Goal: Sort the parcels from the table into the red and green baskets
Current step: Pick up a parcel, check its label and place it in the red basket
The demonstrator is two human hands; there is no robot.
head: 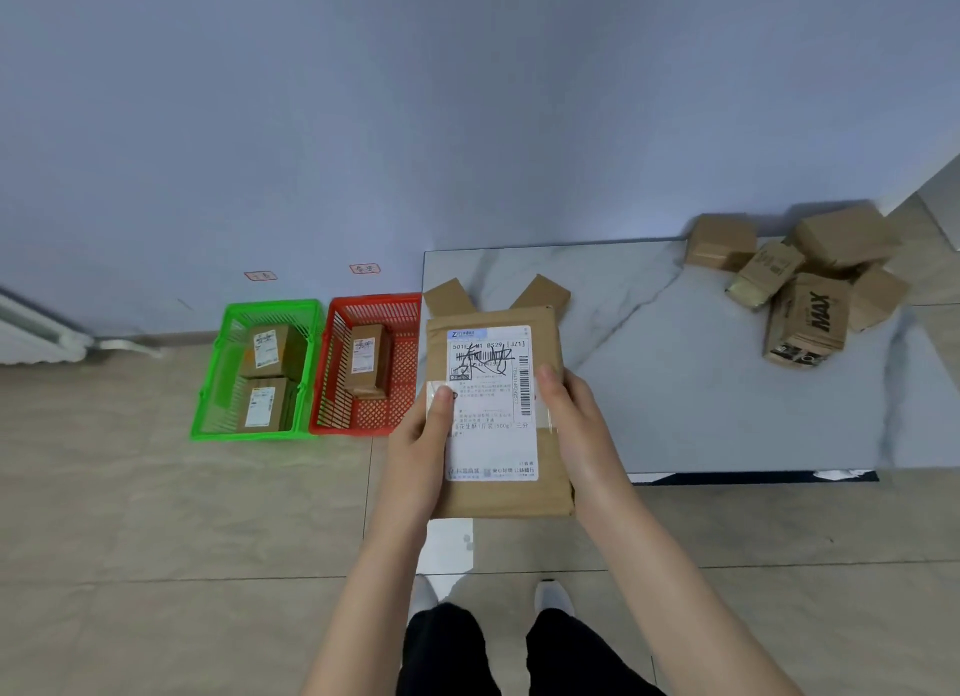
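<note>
Both hands grip a flat brown parcel (504,500) by its sides. The left hand (421,435) and right hand (576,420) each lay a thumb on its white label (493,383), with the other fingers hidden beneath. Above the thumbs the label reads "501E M1 BS29 [JZ1]" under a black scrawl, and below them "500g". Just left of the left fingers stand the red basket (400,378) and the green basket (208,383). Well right of the right fingers, a box (810,321) on the table (675,383) reads "MAX".

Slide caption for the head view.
Left hand and right hand hold a labelled brown cardboard parcel near the red plastic basket.
</note>
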